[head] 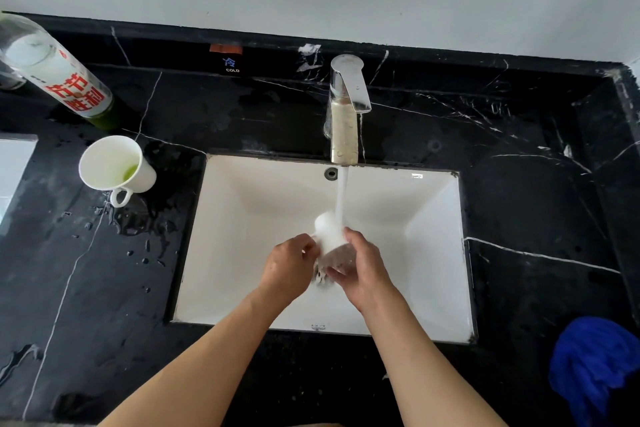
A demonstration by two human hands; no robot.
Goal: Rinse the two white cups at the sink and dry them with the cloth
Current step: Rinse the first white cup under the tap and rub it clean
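Two hands meet over the middle of the white sink (433,218): the left hand (289,269) has its grip clenched round the side of a white cup (329,230), and the right hand (363,270) curls its grip round the same cup's lower end, under the stream from the chrome tap (346,107). Open basin lies on both sides of the hands. A second white cup (116,166), with green liquid inside, stands on the wet black marble tabletop (519,156) left of the sink, near a spray can (59,69) with red characters. A blue cloth (595,364) lies at the right edge. Behind the tap, a label (232,65) reads "COLD".
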